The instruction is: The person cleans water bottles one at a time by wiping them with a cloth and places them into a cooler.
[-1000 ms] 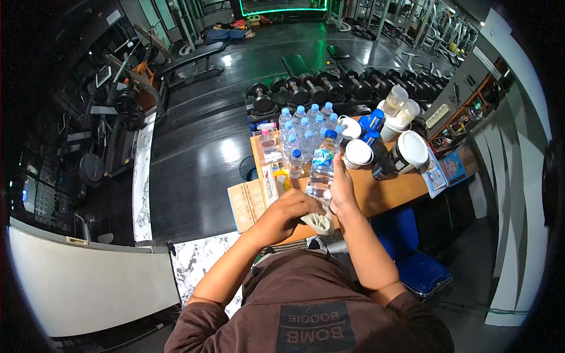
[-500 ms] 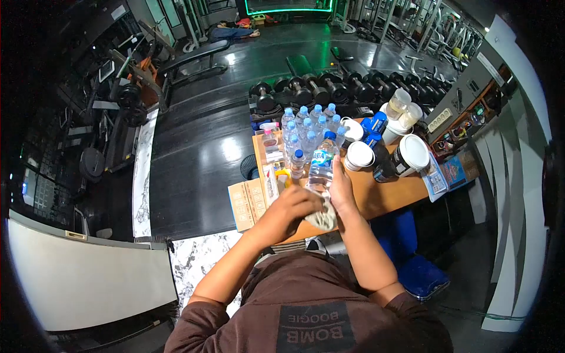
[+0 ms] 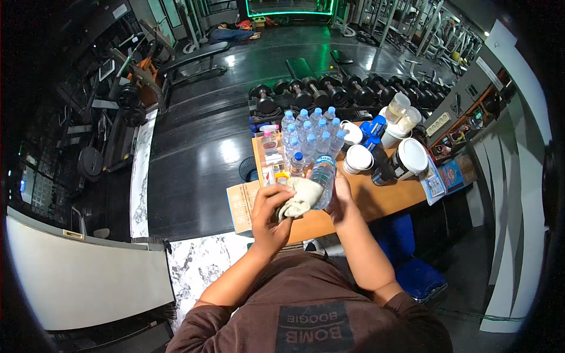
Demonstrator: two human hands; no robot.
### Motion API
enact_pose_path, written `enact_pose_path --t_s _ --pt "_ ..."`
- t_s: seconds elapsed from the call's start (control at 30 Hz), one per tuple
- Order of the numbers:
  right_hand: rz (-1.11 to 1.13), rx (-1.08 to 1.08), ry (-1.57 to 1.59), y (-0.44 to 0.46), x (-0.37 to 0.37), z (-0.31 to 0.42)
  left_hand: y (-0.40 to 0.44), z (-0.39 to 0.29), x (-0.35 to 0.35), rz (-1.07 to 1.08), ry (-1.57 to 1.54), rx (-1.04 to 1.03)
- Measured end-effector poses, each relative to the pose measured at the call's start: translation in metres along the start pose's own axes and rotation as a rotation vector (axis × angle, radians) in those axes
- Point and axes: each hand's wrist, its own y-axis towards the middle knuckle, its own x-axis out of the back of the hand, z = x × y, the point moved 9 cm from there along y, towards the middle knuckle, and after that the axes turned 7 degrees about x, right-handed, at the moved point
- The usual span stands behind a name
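My right hand (image 3: 340,200) is closed around the side of a clear water bottle (image 3: 322,178) with a blue label, tilted with its base toward me. In my left hand (image 3: 272,215) is a bunched, off-white cloth (image 3: 301,197), which lies against the lower left side of the bottle. Behind it stand several upright water bottles (image 3: 310,141) with light blue caps, grouped on the wooden table (image 3: 388,199). A smaller bottle with a dark blue cap (image 3: 298,162) is just left of the held one.
White tubs (image 3: 413,154) and blue containers (image 3: 374,126) crowd the table's right side. At its left edge are a pink-topped spray bottle (image 3: 269,140) and a cardboard box (image 3: 242,206). A dumbbell rack (image 3: 335,91) runs behind; a blue chair (image 3: 418,276) stands at right.
The bottle has tipped, its top dropping away from me. My left hand has moved left and turned, bringing the cloth from under the bottle's base to its lower left side.
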Motion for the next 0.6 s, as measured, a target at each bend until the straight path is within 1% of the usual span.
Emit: enact_pose_path --t_s 0.03,0.1,0.17,0.2,0.23,0.27,0.3,0.33,0.37,0.4,0.43,0.5,0.57,0.6 --pt "0.001 0.0 -0.002 -0.002 0.002 -0.004 0.004 0.0 -0.005 -0.002 -0.001 0.0" --pt "0.169 0.105 -0.127 -0.012 -0.017 -0.004 0.012 0.0 -0.014 -0.005 0.004 -0.005" --pt "0.282 -0.037 0.098 -0.008 -0.005 -0.017 0.018 -0.008 -0.031 0.103 0.177 -0.062" --pt "0.353 -0.01 0.122 0.0 0.005 -0.018 0.015 -0.002 -0.036 0.123 0.166 -0.048" --pt "0.423 0.019 0.147 -0.001 0.0 -0.016 0.012 0.002 -0.04 0.147 0.154 -0.034" --pt "0.296 0.002 0.055 -0.001 0.015 -0.014 0.009 0.002 -0.039 0.147 0.154 -0.038" --pt "0.229 0.092 0.103 -0.005 0.023 -0.006 0.006 0.0 -0.041 0.206 0.172 -0.06" --pt "0.099 -0.031 0.184 0.0 0.039 -0.009 0.003 -0.002 -0.043 0.264 0.19 -0.08" --pt "-0.036 -0.154 0.262 0.003 0.052 -0.011 0.001 0.002 -0.04 0.264 0.189 -0.079" --pt "-0.161 -0.175 0.247 0.004 0.056 -0.006 -0.005 0.006 -0.045 0.355 0.164 -0.114" --pt "-0.164 -0.172 0.248 0.003 0.055 -0.004 -0.01 0.009 -0.05 0.445 0.138 -0.151" --pt "-0.238 -0.085 0.198 0.001 0.06 0.004 -0.01 0.013 -0.049 0.465 0.157 -0.166" --pt "-0.23 -0.077 0.213 -0.005 0.057 0.0 -0.002 0.008 -0.045 0.422 0.131 -0.188" --pt "-0.162 -0.093 0.235 -0.003 0.053 -0.003 0.001 0.007 -0.041 0.348 0.127 -0.216"
